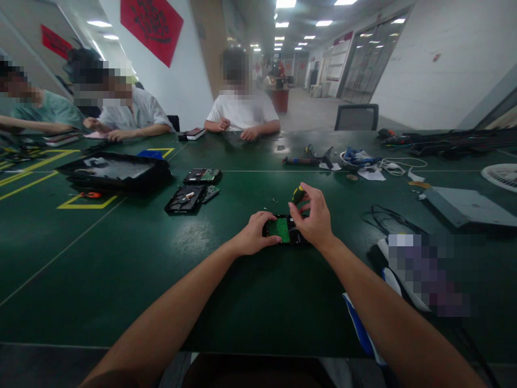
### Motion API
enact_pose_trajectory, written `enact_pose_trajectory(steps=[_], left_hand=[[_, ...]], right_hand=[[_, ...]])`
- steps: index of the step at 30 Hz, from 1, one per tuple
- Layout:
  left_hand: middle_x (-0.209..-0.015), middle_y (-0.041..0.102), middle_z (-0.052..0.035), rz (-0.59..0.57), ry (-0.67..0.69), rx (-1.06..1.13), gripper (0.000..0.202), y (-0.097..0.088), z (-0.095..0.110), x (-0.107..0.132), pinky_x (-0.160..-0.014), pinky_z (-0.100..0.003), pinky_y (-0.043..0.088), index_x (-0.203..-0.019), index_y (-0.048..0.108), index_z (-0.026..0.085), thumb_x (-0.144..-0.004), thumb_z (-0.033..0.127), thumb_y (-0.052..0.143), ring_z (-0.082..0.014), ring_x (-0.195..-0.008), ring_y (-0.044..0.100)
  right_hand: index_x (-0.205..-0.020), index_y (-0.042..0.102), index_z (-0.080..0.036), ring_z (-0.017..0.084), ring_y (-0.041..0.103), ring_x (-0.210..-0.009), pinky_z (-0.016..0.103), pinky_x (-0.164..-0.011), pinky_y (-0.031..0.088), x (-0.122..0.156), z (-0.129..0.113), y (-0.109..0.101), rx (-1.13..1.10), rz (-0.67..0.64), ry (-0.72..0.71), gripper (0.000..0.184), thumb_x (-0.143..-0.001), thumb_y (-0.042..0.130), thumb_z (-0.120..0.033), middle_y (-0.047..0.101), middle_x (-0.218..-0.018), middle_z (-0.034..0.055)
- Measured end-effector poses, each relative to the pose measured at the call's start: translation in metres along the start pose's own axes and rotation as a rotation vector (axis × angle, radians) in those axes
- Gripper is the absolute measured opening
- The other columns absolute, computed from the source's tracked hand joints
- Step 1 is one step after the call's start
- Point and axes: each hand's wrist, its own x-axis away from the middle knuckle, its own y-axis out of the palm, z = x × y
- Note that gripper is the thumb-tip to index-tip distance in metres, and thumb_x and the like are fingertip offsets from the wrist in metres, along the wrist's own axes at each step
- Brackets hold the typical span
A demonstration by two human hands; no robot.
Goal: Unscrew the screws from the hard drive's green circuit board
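Note:
A small black device with a green circuit board (279,229) lies on the dark green table (121,269) in front of me. My left hand (255,233) curls around its left edge and holds it down. My right hand (313,215) grips a screwdriver with a black and yellow handle (298,194), tip down on the device's right part. A few tiny screws (270,204) lie just beyond the device.
Two opened hard drives (186,199) (202,175) and a black tray (115,172) lie to the left. Cables (382,218), tools (307,159), a grey box (468,207) and a white fan (503,175) sit to the right. Three people work at the far side.

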Motion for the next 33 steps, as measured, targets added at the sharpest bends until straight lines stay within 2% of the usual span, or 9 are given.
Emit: enact_pose_trajectory(steps=[5,13,19,26,31,33], left_hand=[[-0.142,0.052,-0.0127,0.003,0.012,0.003,0.063,0.0000,0.0002,0.0005,-0.117,-0.053,0.038,-0.136,0.055,0.023,-0.083,0.047,0.078,-0.0328,-0.137,0.045],[-0.143,0.052,-0.0128,0.007,0.021,-0.003,0.064,0.0013,-0.0028,0.0008,-0.118,-0.053,0.038,-0.136,0.055,0.022,-0.083,0.048,0.078,-0.0326,-0.138,0.045],[-0.143,0.052,-0.0126,0.017,0.028,-0.005,0.063,0.0014,-0.0015,0.0016,-0.119,-0.052,0.037,-0.136,0.055,0.022,-0.083,0.048,0.078,-0.0317,-0.138,0.045],[-0.143,0.052,-0.0131,0.013,0.008,-0.002,0.062,-0.0012,0.0042,0.0023,-0.118,-0.052,0.038,-0.136,0.056,0.021,-0.083,0.047,0.078,-0.0320,-0.138,0.045],[-0.143,0.053,-0.0131,0.018,0.007,0.009,0.062,-0.0012,0.0048,0.0025,-0.118,-0.053,0.038,-0.135,0.057,0.022,-0.082,0.048,0.078,-0.0328,-0.138,0.046],[-0.143,0.053,-0.0130,0.013,0.004,0.010,0.062,-0.0013,0.0045,0.0025,-0.118,-0.053,0.038,-0.135,0.057,0.022,-0.082,0.048,0.078,-0.0328,-0.138,0.046]], right_hand=[[-0.154,0.035,-0.031,0.023,0.067,-0.098,0.037,-0.067,0.067,0.0013,0.0002,0.0007,-0.013,-0.015,0.015,0.067,-0.093,0.062,-0.021,0.055,-0.135,0.0120],[-0.152,0.037,-0.030,0.023,0.065,-0.091,0.036,-0.059,0.066,-0.0009,0.0013,-0.0019,0.027,-0.027,0.022,0.067,-0.091,0.065,-0.025,0.056,-0.131,0.0124],[-0.155,0.033,-0.031,0.024,0.067,-0.095,0.039,-0.068,0.067,-0.0008,-0.0002,-0.0023,0.025,-0.050,0.022,0.069,-0.093,0.061,-0.022,0.054,-0.135,0.0130],[-0.151,0.037,-0.030,0.021,0.066,-0.088,0.033,-0.058,0.064,-0.0012,-0.0002,-0.0023,0.017,-0.038,0.034,0.066,-0.092,0.065,-0.025,0.053,-0.132,0.0123],[-0.152,0.037,-0.029,0.021,0.068,-0.092,0.044,-0.082,0.066,-0.0009,-0.0002,-0.0019,0.006,-0.027,0.020,0.064,-0.093,0.060,-0.020,0.054,-0.135,0.0126],[-0.151,0.038,-0.030,0.021,0.069,-0.089,0.045,-0.084,0.065,-0.0007,0.0009,-0.0016,0.011,-0.015,0.030,0.063,-0.093,0.061,-0.021,0.054,-0.135,0.0125]])
